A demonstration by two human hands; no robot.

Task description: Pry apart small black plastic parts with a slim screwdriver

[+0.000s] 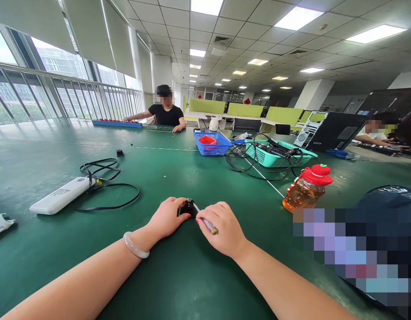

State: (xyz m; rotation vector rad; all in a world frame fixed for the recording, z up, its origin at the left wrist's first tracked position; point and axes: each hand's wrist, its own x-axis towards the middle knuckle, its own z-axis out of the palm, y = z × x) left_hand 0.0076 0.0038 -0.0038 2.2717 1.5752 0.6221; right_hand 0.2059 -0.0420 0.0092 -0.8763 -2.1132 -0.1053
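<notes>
On the green table [192, 284], my left hand [167, 218] is closed on a small black part [189, 208] with its thumb and fingers. Its exact kind is too small to make out. My right hand [224, 230] grips a slim pen-like tool [209, 226] with a silvery shaft and a brownish-gold end. The tool's tip points at the black part and seems to meet it, though the fingers partly cover that spot. Both hands are close together at the middle of the view.
A white power strip [63, 195] with a black cable [125, 206] lies left. Farther back are a blue basket [213, 150], a teal basket [275, 163] of cables and a computer case [335, 129]. A red-lidded bottle [303, 193] stands right. Another person [165, 113] sits opposite.
</notes>
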